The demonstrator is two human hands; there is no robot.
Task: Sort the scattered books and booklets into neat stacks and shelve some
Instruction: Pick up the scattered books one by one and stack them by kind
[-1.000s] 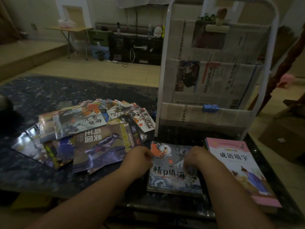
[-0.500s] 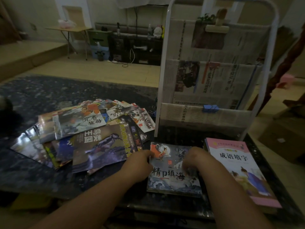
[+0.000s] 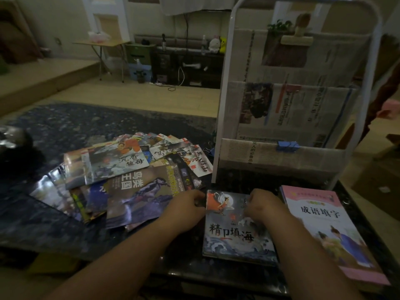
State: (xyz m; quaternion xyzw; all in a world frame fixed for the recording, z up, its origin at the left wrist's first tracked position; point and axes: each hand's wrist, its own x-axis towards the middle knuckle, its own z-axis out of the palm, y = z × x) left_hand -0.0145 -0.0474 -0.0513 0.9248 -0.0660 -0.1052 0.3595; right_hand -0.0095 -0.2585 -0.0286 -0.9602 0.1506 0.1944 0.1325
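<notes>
Left hand [image 3: 186,210], right hand [image 3: 263,207] grip booklet [image 3: 229,237].

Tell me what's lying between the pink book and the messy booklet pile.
Head view: the blue book lies between the pink book and the booklet pile, left hand and right hand on it.

Table [image 3: 65,126], near edge towards viewer. Fanned pile of booklets [image 3: 121,176] on its left-centre, overlapping one another. Right of the pile, near the front edge: 精卫填海 book [image 3: 233,234], lying flat. Just right of it, apart: 成语填字 book [image 3: 324,224], atop a stack. Behind both books stands a magazine rack [image 3: 225,83], upright on the table; newspapers [image 3: 292,109] line its tiered pockets; a binder clip [image 3: 287,146] sits on the lowest pocket's rim. Left hand [image 3: 184,208] at the 精卫填海 book's far left corner; right hand [image 3: 264,206] on its far right part. Folding table [image 3: 101,43] well behind, on the floor.
</notes>
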